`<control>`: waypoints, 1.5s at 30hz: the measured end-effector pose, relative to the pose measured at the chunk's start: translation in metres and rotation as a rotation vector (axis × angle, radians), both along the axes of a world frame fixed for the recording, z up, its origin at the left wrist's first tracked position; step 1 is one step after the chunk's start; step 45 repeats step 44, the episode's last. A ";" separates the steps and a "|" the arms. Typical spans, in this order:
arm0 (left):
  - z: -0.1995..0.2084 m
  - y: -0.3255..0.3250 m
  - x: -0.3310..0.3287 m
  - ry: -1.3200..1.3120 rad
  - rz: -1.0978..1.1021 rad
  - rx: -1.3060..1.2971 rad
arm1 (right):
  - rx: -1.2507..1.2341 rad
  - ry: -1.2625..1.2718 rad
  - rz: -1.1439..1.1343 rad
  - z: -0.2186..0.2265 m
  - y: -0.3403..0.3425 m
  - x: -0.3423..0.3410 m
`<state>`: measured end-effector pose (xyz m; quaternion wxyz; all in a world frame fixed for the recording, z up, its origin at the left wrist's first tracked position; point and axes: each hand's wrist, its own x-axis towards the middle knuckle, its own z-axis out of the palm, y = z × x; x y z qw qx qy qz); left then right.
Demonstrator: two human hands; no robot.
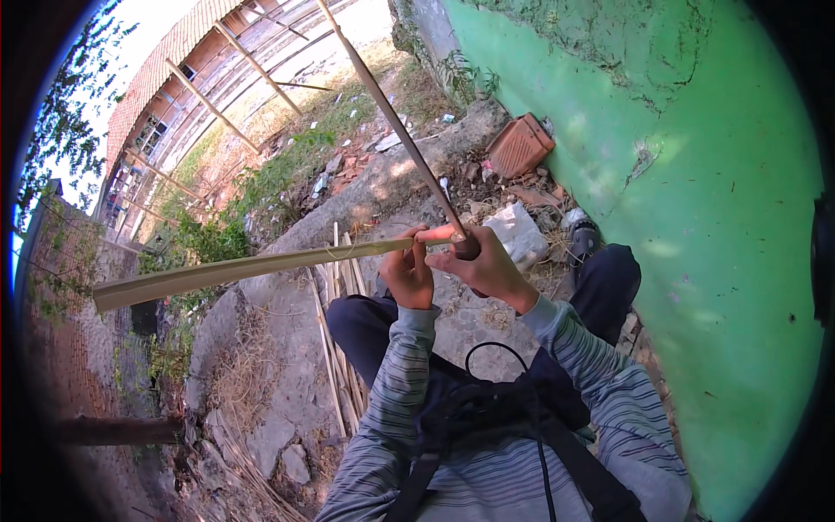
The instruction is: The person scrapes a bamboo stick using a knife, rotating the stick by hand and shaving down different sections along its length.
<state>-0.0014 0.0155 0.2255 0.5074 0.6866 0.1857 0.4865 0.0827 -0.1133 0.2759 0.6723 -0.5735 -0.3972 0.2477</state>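
A pale green bamboo strip (226, 272) stretches left from my hands, its broad cut end at the far left. My left hand (409, 274) is closed, pinching the strip near its narrow end. Close beside it, my right hand (496, 268) is wrapped round the rounded brown end of a long, slim, dark brown stick-like tool (396, 122). The tool slants up and away to the top edge, crossing the strip's narrow end. My right fingers point toward the strip's tip. The exact contact there, and any blade, are hidden.
Several thin bamboo strips (337, 348) lie by my left knee. A green wall (696, 261) rises close on the right. Ahead sit terracotta tiles (520, 146) and a whitish block (519, 237) among rubble. A low concrete edge (348, 196) curves across the left.
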 end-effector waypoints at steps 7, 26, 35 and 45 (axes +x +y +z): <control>-0.005 -0.002 -0.023 0.187 0.025 0.181 | 0.071 -0.142 0.094 0.026 0.023 -0.004; 0.227 0.005 -0.206 -0.526 -0.317 0.096 | -0.008 0.059 0.248 0.010 0.030 -0.021; 0.289 -0.010 -0.175 -0.584 -0.795 -0.007 | 0.080 0.089 0.289 -0.010 0.060 -0.032; 0.182 -0.021 -0.152 -0.765 -0.314 0.147 | 0.084 -0.097 -0.030 -0.030 0.092 0.010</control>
